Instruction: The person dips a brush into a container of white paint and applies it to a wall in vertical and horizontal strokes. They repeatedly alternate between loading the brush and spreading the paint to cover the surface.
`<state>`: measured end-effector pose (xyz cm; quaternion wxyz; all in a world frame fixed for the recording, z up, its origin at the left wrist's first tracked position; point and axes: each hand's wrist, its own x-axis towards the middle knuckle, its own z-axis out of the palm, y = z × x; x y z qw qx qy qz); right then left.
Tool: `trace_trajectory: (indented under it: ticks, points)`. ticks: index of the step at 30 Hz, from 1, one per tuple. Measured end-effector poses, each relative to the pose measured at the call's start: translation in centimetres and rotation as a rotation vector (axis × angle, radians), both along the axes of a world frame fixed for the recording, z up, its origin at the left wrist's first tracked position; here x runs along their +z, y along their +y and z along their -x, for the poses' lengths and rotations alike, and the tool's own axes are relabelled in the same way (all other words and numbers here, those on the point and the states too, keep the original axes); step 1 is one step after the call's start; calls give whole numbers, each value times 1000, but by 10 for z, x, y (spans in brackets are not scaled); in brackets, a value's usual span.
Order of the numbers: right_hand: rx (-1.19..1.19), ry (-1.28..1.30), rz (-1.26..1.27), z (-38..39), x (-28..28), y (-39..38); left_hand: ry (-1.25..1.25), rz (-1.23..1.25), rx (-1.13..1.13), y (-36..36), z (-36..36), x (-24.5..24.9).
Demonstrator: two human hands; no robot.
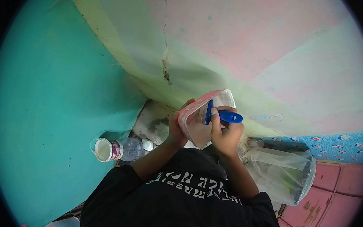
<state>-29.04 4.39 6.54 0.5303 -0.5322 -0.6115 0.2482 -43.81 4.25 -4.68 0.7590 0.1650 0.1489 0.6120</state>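
Note:
My left hand (178,129) is closed round the side of a pink, paint-smeared plastic tub (203,95), which tilts with its mouth toward me. A pale coating covers the inside of the tub. With its blue handle in my right hand (227,136), a paintbrush (230,116) reaches into the tub, its bristles against the inner left wall. The fingers of my right hand wrap the handle near the brush head, thumb on top. Part of my left hand is hidden behind the tub.
A teal wall (62,93) meets a patchy pink and green wall (236,37) with a crack (165,66). Low on the left stand a small white bucket (104,150) and a clear plastic bottle (132,148). On the right, a plastic-covered bin (283,174) stands by pink tiles (325,201).

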Motion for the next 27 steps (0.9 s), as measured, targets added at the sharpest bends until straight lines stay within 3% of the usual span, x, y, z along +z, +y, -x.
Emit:
trace_trajectory:
  ticks: [5, 9, 14, 17, 20, 23, 27]
  points:
    - [67, 186, 102, 4, -2, -19, -25, 27, -29, 1, 12, 5]
    - [-80, 103, -53, -2, 7, -14, -47, 3, -62, 9, 12, 13]
    - [-105, 175, 5, 0, 22, -27, -59, -28, -141, 15, 9, 15]
    - [-110, 132, -73, -3, 24, -36, -250, -165, -216, 19, 9, 12]
    - [-144, 147, 28, -6, 32, -45, -168, -117, -188, 20, 10, 21]
    - [-162, 4, -32, 1, 32, -48, 81, 9, -111, 22, 4, 45]
    - [-196, -160, -30, 10, 26, -46, 109, -48, -32, 25, -4, 45]
